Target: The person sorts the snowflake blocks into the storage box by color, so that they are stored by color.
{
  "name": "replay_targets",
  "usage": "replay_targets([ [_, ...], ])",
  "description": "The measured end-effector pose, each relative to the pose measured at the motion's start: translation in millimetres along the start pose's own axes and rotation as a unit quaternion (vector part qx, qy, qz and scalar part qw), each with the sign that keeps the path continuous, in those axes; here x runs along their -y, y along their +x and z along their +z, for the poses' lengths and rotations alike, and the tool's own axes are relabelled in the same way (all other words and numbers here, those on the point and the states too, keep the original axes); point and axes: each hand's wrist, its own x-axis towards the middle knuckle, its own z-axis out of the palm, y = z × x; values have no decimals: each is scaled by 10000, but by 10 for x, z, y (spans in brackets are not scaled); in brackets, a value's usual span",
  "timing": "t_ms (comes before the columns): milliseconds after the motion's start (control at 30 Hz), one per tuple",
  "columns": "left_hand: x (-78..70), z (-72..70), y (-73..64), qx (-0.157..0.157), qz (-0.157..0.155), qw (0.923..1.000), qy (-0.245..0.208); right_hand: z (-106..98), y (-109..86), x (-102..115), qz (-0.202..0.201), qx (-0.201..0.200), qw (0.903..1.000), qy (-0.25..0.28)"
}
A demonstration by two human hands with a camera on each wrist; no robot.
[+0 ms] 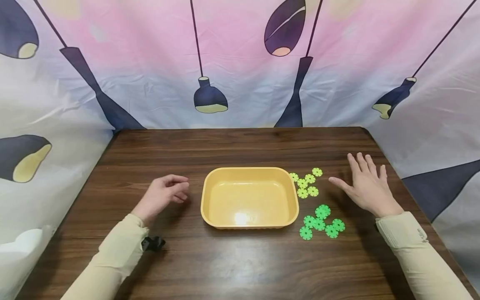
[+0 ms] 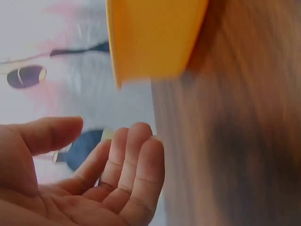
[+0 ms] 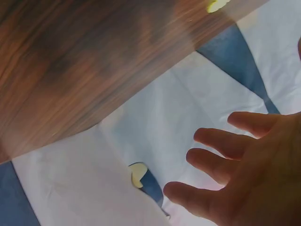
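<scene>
A yellow rectangular tray (image 1: 250, 225) with nothing in it sits mid-table. Left of it my left hand (image 1: 163, 195) hovers above the table, its fingers loosely bent and holding nothing. In the left wrist view the palm and fingers (image 2: 151, 165) show bare, apart from the tray's end wall (image 2: 155, 42). On the right my right hand (image 1: 369, 187) is held over the table with fingers spread, palm down, gripping nothing. Between it and the tray lie several yellow-green notched discs (image 1: 313, 191), some close against the tray's right side. Several green notched discs (image 1: 331, 231) lie nearer the front, a few overlapping.
The dark wood-grain table (image 1: 240, 266) ends at a back edge before a printed cloth (image 1: 157, 83) with lamp shapes, which also hangs at both sides. A black strap piece (image 1: 153, 243) shows at the left wrist. Pale sleeves (image 1: 408, 239) cover both forearms.
</scene>
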Motion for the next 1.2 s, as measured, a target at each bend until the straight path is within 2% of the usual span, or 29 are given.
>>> replay_targets([
  [100,18,152,-6,324,-218,9976,-572,-8,13,68,-124,-48,9999,48],
  [200,28,277,-1,510,-405,9940,-876,-5,24,143,-264,6,9996,43],
  [300,29,356,11,515,-552,9922,-991,19,46,218,-416,89,9991,-2],
  [467,39,436,23,299,-699,9924,-969,64,83,325,-686,100,9976,-21],
  [667,60,454,43,317,-766,9911,-1038,146,120,427,-925,45,9957,-16],
  [900,63,410,55,509,-986,9854,-1293,244,161,538,-931,412,9948,-95],
  [1200,60,414,56,640,-978,9822,-1470,328,214,604,-1160,413,9922,-169],
])
